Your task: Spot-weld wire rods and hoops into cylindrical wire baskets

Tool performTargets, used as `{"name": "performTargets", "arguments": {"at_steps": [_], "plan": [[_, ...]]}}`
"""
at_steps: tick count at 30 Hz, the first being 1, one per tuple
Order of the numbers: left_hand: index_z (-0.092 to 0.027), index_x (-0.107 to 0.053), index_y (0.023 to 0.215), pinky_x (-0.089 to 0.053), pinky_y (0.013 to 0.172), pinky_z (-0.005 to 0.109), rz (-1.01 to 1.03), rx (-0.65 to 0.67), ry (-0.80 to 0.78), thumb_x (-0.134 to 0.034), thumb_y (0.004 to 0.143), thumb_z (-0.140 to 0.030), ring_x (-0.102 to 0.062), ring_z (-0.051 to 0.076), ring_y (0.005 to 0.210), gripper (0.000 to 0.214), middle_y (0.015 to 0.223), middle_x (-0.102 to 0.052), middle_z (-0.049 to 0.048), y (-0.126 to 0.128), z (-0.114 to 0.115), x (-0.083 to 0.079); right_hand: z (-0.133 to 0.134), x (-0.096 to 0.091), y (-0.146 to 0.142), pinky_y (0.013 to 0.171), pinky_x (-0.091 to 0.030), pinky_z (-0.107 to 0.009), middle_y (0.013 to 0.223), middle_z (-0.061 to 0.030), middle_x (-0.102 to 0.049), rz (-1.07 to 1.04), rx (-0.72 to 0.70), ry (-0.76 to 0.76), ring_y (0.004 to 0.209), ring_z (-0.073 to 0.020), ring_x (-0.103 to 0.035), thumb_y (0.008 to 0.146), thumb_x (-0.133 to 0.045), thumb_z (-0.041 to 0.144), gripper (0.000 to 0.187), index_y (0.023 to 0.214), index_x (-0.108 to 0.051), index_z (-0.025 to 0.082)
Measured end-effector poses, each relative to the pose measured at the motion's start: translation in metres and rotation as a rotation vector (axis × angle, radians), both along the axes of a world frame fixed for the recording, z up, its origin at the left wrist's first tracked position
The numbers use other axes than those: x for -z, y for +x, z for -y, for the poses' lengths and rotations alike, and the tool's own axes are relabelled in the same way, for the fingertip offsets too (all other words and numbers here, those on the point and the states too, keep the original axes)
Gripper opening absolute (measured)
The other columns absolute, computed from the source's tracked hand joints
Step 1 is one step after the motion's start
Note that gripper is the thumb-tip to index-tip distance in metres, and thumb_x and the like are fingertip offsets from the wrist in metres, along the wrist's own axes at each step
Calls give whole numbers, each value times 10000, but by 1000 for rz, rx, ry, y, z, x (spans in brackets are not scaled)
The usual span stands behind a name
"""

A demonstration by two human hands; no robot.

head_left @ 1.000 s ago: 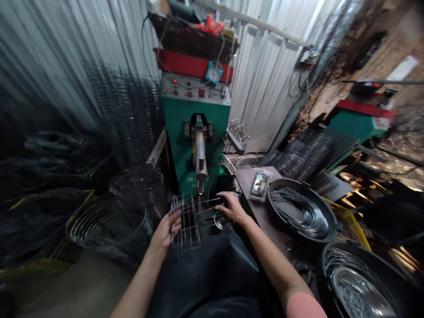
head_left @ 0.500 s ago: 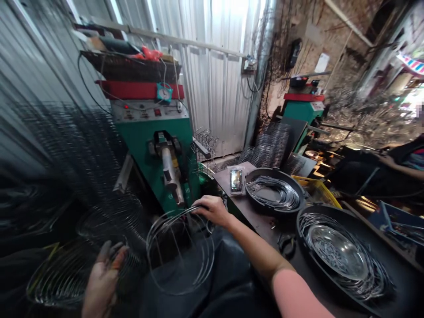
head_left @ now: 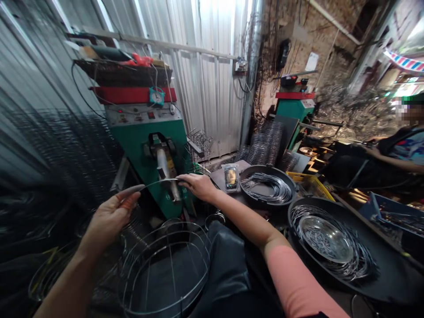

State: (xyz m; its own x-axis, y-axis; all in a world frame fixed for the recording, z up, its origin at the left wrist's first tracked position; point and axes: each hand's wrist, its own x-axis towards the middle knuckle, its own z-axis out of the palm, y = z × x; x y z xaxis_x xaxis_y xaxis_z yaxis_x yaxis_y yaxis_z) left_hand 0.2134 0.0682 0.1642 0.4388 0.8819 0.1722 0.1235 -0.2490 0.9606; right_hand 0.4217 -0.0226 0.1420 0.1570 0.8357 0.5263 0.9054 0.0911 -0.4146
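My left hand [head_left: 114,212] pinches one end of a thin curved metal wire [head_left: 161,180], with grey and orange coverings on its fingers. The fingers of my right hand [head_left: 198,186] close on the wire's other end. Whether the wire is a full ring or an open piece I cannot tell. Both hands are in front of the green machine [head_left: 132,137], close to its metal arm [head_left: 163,163]. Below them, a round wire frame [head_left: 180,245] with several rings and crossing rods rests over my dark apron [head_left: 225,256].
To the right, a black round tray [head_left: 293,176] holds wire rings. A larger black tray [head_left: 394,269] holds more wire and a metal bowl [head_left: 344,247] of small parts. A phone [head_left: 231,176] stands nearby. Stacked wire frames [head_left: 59,150] are left; another person [head_left: 391,145] sits far right.
My left hand has come up from the lower left to grip the wire. My right hand has moved up and left, off the wire frame, which now sits lower on my lap.
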Motion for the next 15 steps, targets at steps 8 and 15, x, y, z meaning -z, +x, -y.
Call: {"name": "performTargets", "arguments": {"at_steps": [8,15], "plan": [[-188,-596,965,-134,307,117,-138,48,-500,-608,687,-184,-219,13,297,279,515,-436,-42,22,-23,98,-31,101,19,658,-397,-176,785,27,-652,-366,22,-280,769,-119,-581,837,-537,244,139,849,-665,192],[-196,-601,1005,-123,321,127,-100,116,-544,-652,647,-218,-216,17,301,362,488,-421,-60,14,-26,130,-29,128,14,616,-389,-196,771,27,-651,-184,48,-362,716,-131,-589,868,-490,347,193,958,-628,247]]}}
